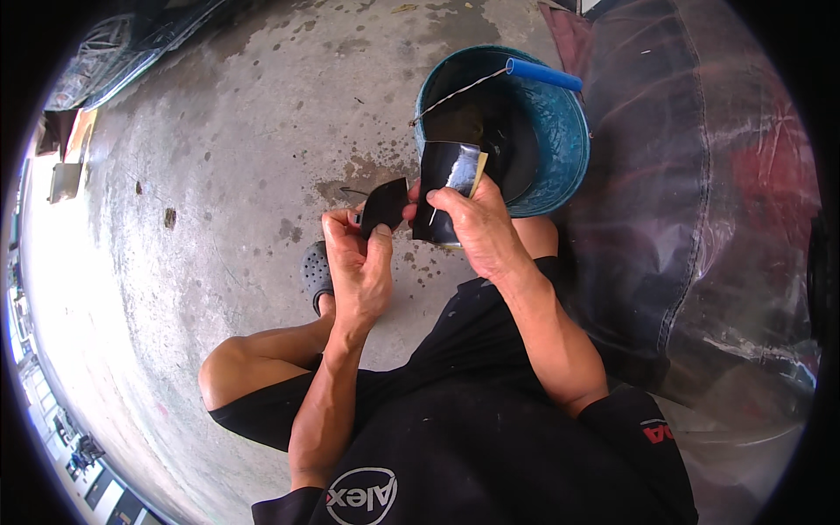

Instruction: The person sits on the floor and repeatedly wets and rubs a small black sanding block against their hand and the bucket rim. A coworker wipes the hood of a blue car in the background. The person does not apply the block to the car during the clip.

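Observation:
Between the thumb and fingers of my left hand [357, 273] is a small black piece with a curved edge [385, 205]. My right hand [488, 234] grips a glossy black sheet [444, 157] with a pale, scuffed-looking patch and a yellowish layer along its right side. My right thumb lies across its face, and fingertips show past its left edge, close to the small piece. I cannot tell what material either one is. Just beyond my right hand stands a teal bucket [569, 131] with dark contents, its wire handle fitted with a blue tube grip [542, 73].
Stained concrete floor [245, 140] spreads ahead and to the left, with dark wet spots near the bucket. A large dark, stitched, shiny cover [647, 184] rises along the right. My foot in a grey clog [317, 269] rests below my left hand. Something plastic-wrapped [114, 52] sits far left.

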Motion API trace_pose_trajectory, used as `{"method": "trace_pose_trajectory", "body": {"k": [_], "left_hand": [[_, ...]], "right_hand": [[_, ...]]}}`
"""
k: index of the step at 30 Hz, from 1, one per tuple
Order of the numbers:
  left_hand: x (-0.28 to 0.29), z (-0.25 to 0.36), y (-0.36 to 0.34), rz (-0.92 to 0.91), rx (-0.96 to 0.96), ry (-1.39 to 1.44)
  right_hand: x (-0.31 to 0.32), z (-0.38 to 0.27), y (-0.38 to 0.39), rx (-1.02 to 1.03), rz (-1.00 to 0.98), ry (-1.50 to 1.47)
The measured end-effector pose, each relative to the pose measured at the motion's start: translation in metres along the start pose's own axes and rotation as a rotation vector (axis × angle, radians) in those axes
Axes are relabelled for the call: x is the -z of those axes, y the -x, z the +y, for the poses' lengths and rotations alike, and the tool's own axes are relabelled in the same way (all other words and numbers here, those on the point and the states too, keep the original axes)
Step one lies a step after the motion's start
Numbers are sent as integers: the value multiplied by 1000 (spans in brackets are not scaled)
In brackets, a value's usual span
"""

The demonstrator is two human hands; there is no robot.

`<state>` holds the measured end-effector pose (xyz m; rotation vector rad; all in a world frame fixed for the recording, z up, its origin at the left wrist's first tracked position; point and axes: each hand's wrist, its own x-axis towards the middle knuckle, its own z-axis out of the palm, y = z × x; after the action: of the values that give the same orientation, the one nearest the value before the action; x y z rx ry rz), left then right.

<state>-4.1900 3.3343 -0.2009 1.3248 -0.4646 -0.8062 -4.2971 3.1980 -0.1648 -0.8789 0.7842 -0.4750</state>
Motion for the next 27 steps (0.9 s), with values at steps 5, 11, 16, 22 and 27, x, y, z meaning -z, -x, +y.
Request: {"method": "trace_pose_trajectory", "body": {"k": [5,11,16,22,27], "left_hand": [[-8,9,3,-75,161,-68],[-4,2,13,-40,5,-473],[1,-2,16,-40,-84,-503],[7,-9,15,-85,-114,-463],[5,3,16,-133,-93,-464]], "right_hand": [[-17,15,3,-31,24,167],[-21,12,-5,-68,108,247],[-35,22,18,-141,113,94],[-36,28,18,-150,150,41],[-9,38,-11,-201,113,87]]}}
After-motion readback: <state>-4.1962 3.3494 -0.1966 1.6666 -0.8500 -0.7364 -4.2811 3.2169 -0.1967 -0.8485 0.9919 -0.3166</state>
